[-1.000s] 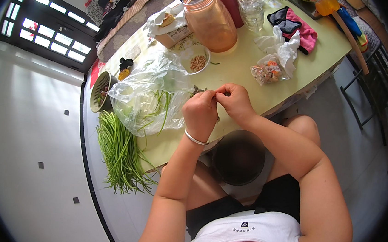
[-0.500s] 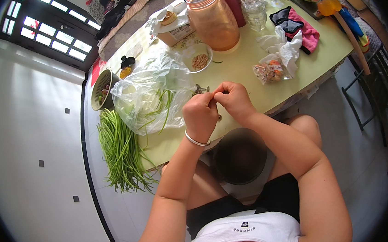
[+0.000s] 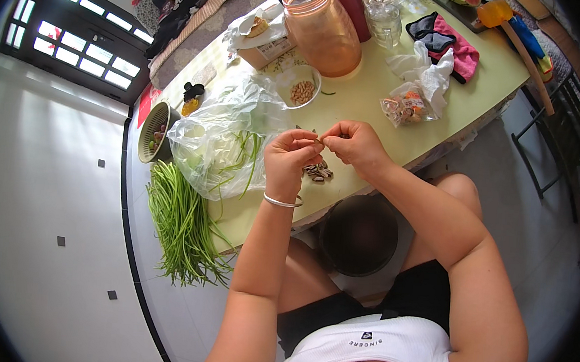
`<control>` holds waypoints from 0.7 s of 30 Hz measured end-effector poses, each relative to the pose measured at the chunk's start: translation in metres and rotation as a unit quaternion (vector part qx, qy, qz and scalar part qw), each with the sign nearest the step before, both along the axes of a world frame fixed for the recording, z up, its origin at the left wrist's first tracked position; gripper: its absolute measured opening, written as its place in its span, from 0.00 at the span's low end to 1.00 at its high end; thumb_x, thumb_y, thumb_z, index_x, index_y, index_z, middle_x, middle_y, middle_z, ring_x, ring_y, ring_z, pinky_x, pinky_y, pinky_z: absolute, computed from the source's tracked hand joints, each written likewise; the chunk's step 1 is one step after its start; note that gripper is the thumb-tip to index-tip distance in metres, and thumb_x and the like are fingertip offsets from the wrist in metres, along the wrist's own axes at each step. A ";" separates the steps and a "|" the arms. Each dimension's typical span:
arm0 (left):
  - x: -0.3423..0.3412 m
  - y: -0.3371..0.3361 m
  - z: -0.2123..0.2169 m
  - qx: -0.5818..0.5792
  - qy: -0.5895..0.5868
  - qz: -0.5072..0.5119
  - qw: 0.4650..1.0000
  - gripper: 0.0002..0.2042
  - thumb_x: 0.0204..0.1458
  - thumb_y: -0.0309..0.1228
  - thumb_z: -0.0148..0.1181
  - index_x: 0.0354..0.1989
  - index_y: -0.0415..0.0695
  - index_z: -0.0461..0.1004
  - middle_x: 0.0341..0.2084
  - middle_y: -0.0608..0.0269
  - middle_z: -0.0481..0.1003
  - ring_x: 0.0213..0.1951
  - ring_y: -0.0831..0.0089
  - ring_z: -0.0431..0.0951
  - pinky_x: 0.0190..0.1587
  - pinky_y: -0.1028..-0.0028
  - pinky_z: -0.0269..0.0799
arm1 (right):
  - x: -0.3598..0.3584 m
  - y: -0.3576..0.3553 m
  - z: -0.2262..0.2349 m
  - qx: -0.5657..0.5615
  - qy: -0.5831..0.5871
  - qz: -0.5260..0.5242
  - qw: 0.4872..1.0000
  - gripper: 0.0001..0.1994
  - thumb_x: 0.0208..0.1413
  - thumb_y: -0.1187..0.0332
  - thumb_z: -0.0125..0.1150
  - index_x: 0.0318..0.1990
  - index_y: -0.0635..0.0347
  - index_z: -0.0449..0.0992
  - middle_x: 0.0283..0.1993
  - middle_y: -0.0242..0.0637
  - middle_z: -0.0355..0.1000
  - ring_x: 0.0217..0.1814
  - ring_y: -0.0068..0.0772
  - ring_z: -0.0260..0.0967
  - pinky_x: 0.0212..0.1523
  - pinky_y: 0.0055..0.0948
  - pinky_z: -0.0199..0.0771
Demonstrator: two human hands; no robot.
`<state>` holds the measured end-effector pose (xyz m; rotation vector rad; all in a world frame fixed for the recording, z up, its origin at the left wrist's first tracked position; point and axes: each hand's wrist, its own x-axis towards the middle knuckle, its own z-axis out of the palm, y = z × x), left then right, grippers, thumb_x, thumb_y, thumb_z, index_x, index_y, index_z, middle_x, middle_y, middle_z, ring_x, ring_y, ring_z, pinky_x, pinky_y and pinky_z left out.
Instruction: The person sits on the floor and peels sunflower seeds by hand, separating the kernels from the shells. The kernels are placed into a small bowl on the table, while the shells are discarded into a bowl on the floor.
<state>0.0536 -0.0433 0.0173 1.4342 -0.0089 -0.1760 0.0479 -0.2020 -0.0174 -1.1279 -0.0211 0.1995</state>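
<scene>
A: Where was the small piece [image 3: 320, 139] found, relative to the fingers?

B: It was pinched between the fingertips of the left hand [image 3: 290, 162] and the right hand [image 3: 353, 144], which were brought together above the yellow table [image 3: 371, 116]. The fingers of both hands were closed on it, thumb against forefinger, and most of it was hidden by them.

A: What was seen around the table?

B: Directly under the hands a small pile of dark shells [image 3: 318, 172] was lying on the table. To the left of the hands a clear plastic bag [image 3: 221, 137] with green stalks inside was spread over the table's left end. Beyond the hands a small white bowl of kernels [image 3: 303, 90] was set, and behind it an orange plastic jar [image 3: 322, 30]. A knotted bag of snacks [image 3: 407, 107] was placed to the right of the bowl. A bundle of long green stalks [image 3: 179, 223] was laid on the floor beside the table's left edge. A dark round bin [image 3: 358, 234] was kept below the table's near edge.

A: Which way was the piece pointed?

B: Its long axis could not be told; too little of it was shown.
</scene>
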 end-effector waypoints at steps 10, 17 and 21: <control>-0.001 -0.004 0.002 0.060 -0.094 -0.031 0.993 0.08 0.47 0.18 0.61 0.37 0.37 0.77 0.27 0.59 0.79 0.31 0.77 0.78 0.31 0.81 0.73 | 0.000 -0.002 0.007 0.119 0.109 0.015 0.987 0.04 0.52 0.74 0.52 0.33 0.61 0.73 0.25 0.29 0.68 0.24 0.16 0.61 0.22 0.18 0.57; -0.004 -0.004 0.007 0.137 -0.089 -0.050 0.985 0.13 0.46 0.17 0.61 0.41 0.36 0.72 0.24 0.60 0.78 0.25 0.81 0.75 0.26 0.83 0.69 | 0.002 -0.002 -0.010 0.083 0.039 0.040 0.995 0.04 0.53 0.72 0.59 0.34 0.62 0.75 0.27 0.29 0.71 0.24 0.16 0.61 0.22 0.18 0.57; -0.001 0.004 0.009 0.134 -0.054 -0.061 0.988 0.14 0.44 0.18 0.63 0.40 0.36 0.69 0.24 0.58 0.78 0.25 0.80 0.75 0.25 0.83 0.68 | 0.001 -0.004 -0.005 0.068 0.032 0.066 0.995 0.04 0.51 0.73 0.61 0.32 0.63 0.75 0.25 0.29 0.70 0.22 0.16 0.61 0.21 0.17 0.56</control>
